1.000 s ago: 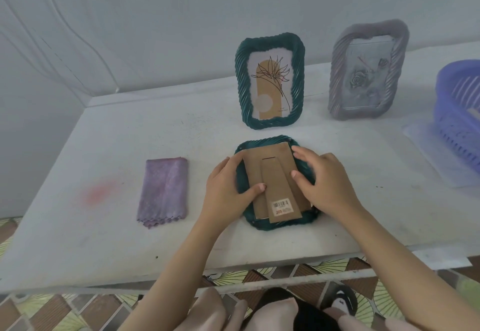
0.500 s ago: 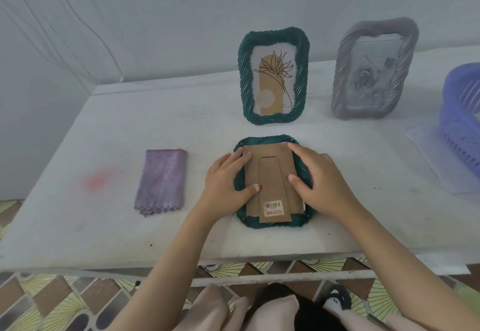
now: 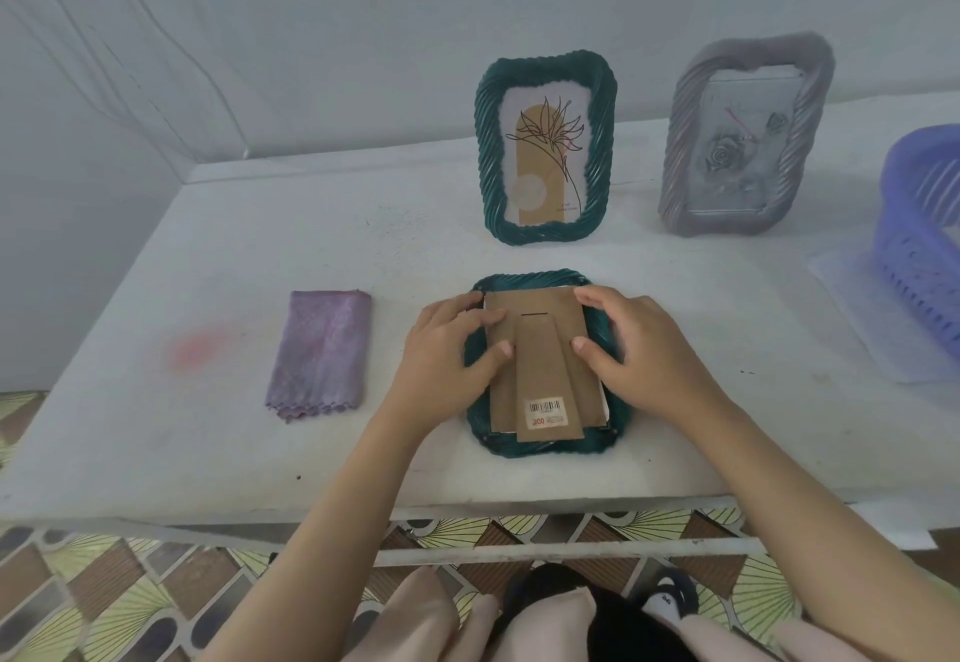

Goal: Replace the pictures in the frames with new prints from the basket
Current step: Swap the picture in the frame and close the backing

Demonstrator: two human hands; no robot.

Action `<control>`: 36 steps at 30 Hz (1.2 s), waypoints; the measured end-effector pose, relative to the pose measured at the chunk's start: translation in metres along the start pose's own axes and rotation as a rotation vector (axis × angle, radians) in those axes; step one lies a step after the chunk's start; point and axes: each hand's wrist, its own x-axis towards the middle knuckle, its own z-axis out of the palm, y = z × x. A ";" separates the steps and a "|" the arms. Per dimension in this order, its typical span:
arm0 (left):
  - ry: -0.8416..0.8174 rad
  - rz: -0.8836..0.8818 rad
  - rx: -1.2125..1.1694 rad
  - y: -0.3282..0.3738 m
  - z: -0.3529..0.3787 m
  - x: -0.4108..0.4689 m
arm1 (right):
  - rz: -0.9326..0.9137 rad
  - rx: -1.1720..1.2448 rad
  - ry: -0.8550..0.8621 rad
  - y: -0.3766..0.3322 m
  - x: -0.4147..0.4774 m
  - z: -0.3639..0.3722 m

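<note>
Green frame [image 3: 540, 446] lies face down at the near edge of the table [image 3: 156, 427], and the left hand [image 3: 447, 355] and right hand [image 3: 639, 349] press flat, holding nothing, on its cardboard back [image 3: 540, 349], probably to keep it still.

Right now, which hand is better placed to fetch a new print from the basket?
The right hand, probably. The basket sits at the table's far right edge, on that hand's side, while the left hand is farther away and could stay pressing on the backing of the face-down frame.
</note>
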 end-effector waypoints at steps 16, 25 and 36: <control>-0.128 -0.128 0.082 -0.006 -0.011 0.025 | 0.123 -0.159 -0.196 0.008 0.030 -0.017; -0.079 -0.114 0.031 -0.007 -0.011 0.023 | 0.121 -0.123 -0.203 0.012 0.028 -0.014; 0.001 -0.113 -0.040 -0.009 -0.007 0.018 | 0.103 -0.057 -0.190 0.009 0.023 -0.015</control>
